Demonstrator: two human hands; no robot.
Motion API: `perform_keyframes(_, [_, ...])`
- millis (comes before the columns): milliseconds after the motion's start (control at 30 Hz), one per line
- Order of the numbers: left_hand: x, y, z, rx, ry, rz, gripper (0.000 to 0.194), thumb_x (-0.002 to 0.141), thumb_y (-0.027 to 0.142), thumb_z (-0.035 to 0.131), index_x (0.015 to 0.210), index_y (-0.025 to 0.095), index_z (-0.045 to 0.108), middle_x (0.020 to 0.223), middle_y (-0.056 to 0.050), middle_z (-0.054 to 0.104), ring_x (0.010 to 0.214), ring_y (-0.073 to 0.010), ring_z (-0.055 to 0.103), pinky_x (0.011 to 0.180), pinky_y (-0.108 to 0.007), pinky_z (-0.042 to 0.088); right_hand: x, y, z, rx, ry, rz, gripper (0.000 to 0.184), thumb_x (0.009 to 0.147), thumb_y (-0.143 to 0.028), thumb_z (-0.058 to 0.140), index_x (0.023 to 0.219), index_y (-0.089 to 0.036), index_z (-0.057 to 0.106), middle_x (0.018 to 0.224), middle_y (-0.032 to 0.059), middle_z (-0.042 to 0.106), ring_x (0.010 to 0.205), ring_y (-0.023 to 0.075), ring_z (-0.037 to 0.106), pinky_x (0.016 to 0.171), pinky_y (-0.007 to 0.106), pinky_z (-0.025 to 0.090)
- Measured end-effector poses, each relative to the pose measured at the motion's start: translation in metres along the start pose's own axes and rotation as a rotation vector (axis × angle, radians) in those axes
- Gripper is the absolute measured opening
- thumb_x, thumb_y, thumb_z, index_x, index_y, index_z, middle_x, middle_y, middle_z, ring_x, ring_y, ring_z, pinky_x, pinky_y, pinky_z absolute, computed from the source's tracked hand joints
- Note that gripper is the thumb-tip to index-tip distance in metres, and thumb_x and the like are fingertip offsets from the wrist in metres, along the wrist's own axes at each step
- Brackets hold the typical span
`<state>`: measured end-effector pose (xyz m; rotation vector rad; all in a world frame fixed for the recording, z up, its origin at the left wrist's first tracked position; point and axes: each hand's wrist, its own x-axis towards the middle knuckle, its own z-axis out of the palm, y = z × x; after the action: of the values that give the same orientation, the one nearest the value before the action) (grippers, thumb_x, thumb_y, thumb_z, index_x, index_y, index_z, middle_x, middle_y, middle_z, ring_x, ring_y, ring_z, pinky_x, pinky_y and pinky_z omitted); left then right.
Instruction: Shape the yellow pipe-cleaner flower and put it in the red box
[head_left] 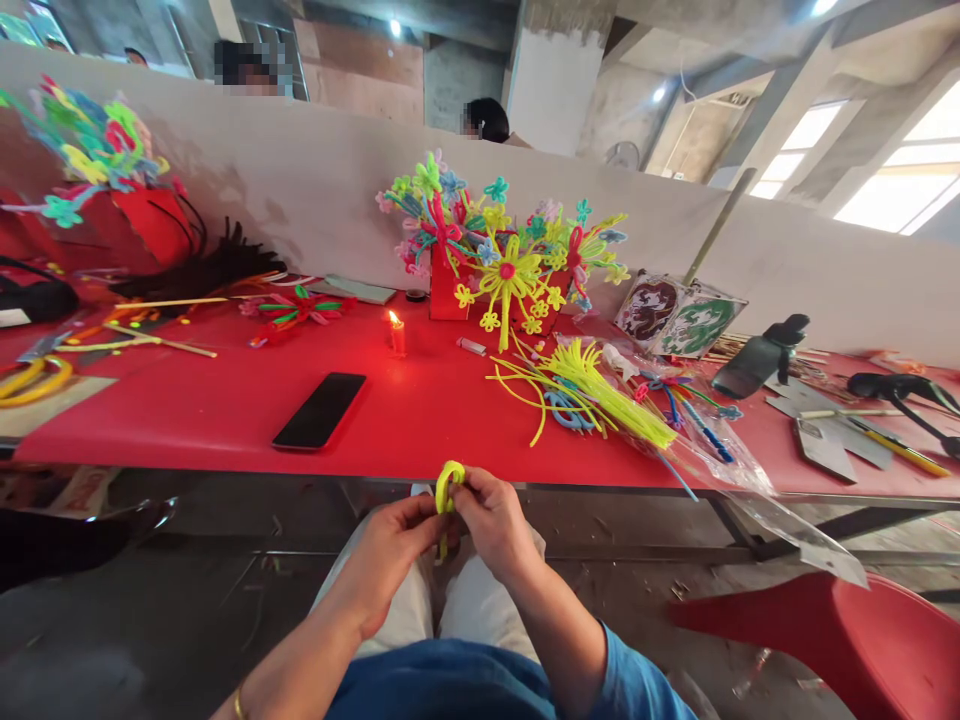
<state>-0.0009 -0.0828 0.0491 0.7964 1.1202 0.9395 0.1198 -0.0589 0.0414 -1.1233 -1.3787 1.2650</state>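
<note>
Clock read from the hands, 12 being straight ahead across the table. We have the left hand [397, 550] pinching a looped yellow pipe cleaner [442, 490] low down, thumb against fingers; the right hand [489, 515] pinches the same piece at the loop, its grip just as narrow. We place that piece between the two hands, over the lap, just our side of the red tabletop [420, 430]; a tail hangs below the fingers.

At 10 o'clock we log a black smartphone [321, 411], screen dark. Toward 11, a lit red candle [398, 340]. Past 12, a big yellow pipe-cleaner flower [517, 268] in front of multicoloured blooms (too crowded to count). At 2, a bundle of yellow stems [607, 390], loose ends fanned toward us and leftward, partly on clear plastic. Farther out at 2, a dark bottle [754, 365]. Near 4, a red stool [855, 640].
</note>
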Motion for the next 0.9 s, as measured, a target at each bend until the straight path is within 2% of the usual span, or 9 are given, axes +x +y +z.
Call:
perform_keyframes(133, [-0.002,0.001,0.004,0.063,0.013,0.03,0.012,0.067,0.027,0.06,0.06,0.018,0.062,0.054,0.004,0.057,0.056,-0.012,0.048,0.055,-0.023,0.036,0.002,-0.001,-0.003,-0.083,0.053,-0.067,0.016,0.074,-0.027,0.049,0.068,-0.016,0.06,0.062,-0.0016,0.051,0.059,0.0109,0.046,0.054,0.02,0.035])
perform_keyframes(267, [-0.002,-0.001,0.004,0.122,0.023,0.076,0.016,0.068,0.024,0.06,0.054,0.018,0.06,0.053,0.003,0.058,0.056,-0.0108,0.046,0.055,-0.022,0.034,0.003,0.004,-0.001,0.1,0.079,-0.023,0.017,0.073,-0.028,0.052,0.074,-0.016,0.063,0.062,-0.0011,0.055,0.059,0.0115,0.048,0.057,0.022,0.037])
perform_keyframes(367, [-0.001,-0.003,0.0,0.036,-0.006,0.047,0.016,0.069,0.028,0.063,0.057,0.017,0.061,0.057,0.003,0.06,0.059,-0.0104,0.048,0.058,-0.021,0.036,0.002,0.005,-0.001,0.284,0.029,0.029,0.019,0.072,-0.033,0.056,0.065,-0.016,0.061,0.056,-0.0021,0.054,0.055,0.0102,0.046,0.054,0.021,0.036])
perform_keyframes(467, [-0.001,-0.005,-0.004,-0.116,-0.034,-0.004,0.015,0.067,0.031,0.067,0.064,0.016,0.065,0.061,0.002,0.062,0.061,-0.0103,0.053,0.063,-0.022,0.039,0.001,0.003,-0.003,0.396,-0.022,0.036,0.021,0.072,-0.035,0.06,0.065,-0.016,0.062,0.057,-0.0021,0.055,0.057,0.0096,0.046,0.057,0.02,0.037])
perform_keyframes(567, [-0.001,-0.006,-0.007,-0.218,-0.04,-0.04,0.015,0.065,0.031,0.07,0.068,0.016,0.068,0.063,0.001,0.063,0.06,-0.0097,0.056,0.063,-0.022,0.042,0.001,0.0,-0.006,0.406,-0.079,-0.002,0.019,0.072,-0.034,0.062,0.067,-0.016,0.064,0.063,-0.0012,0.058,0.063,0.0102,0.049,0.063,0.021,0.038])
perform_keyframes(700, [-0.002,-0.005,-0.007,-0.321,0.0,-0.083,0.017,0.061,0.029,0.074,0.07,0.016,0.069,0.062,0.0,0.066,0.058,-0.0103,0.058,0.061,-0.022,0.044,0.002,-0.002,-0.01,0.309,-0.085,-0.069,0.018,0.07,-0.034,0.065,0.067,-0.017,0.065,0.069,0.0004,0.059,0.069,0.0125,0.052,0.066,0.023,0.039])
perform_keyframes(900, [-0.003,-0.003,-0.001,-0.336,-0.016,-0.081,0.017,0.059,0.029,0.075,0.069,0.016,0.069,0.064,-0.001,0.067,0.063,-0.011,0.058,0.067,-0.024,0.046,0.002,-0.008,-0.013,0.353,-0.144,-0.027,0.022,0.069,-0.039,0.065,0.066,-0.017,0.065,0.065,-0.0003,0.059,0.062,0.0118,0.051,0.062,0.024,0.038])
